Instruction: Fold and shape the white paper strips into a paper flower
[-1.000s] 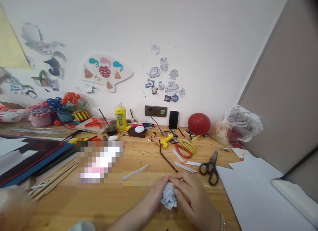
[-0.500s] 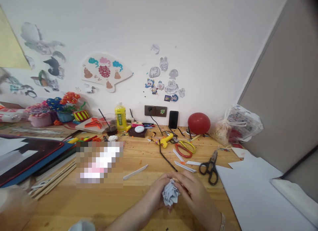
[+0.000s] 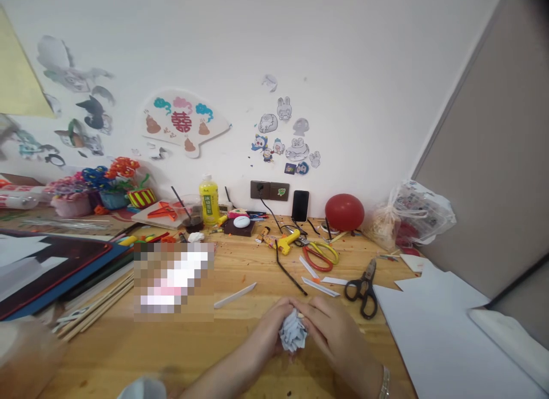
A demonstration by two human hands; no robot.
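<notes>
Between my two hands, low in the middle of the view, is a crumpled ball of white paper (image 3: 293,331) with many folded edges. My left hand (image 3: 274,323) wraps round its left side. From the right, my right hand (image 3: 328,324) presses on it, with fingers bent over its top. The fingertips of both hands meet at the far side, and some of them are hidden. Beyond the hands lie a bent black stick (image 3: 290,273) and several white paper strips (image 3: 321,287). Black-handled scissors (image 3: 363,290) rest to the right of my right hand.
White sheets (image 3: 446,330) cover the right side of the wooden table (image 3: 180,347). Farther back are a yellow glue gun (image 3: 288,242), red and yellow scissors (image 3: 321,256), a red balloon (image 3: 344,212), a phone (image 3: 300,206) and a yellow bottle (image 3: 209,200). Wooden sticks (image 3: 96,307) lie left.
The paper ball has turned slightly between my hands and sits a little higher. Both hands keep nearly the same place and hold.
</notes>
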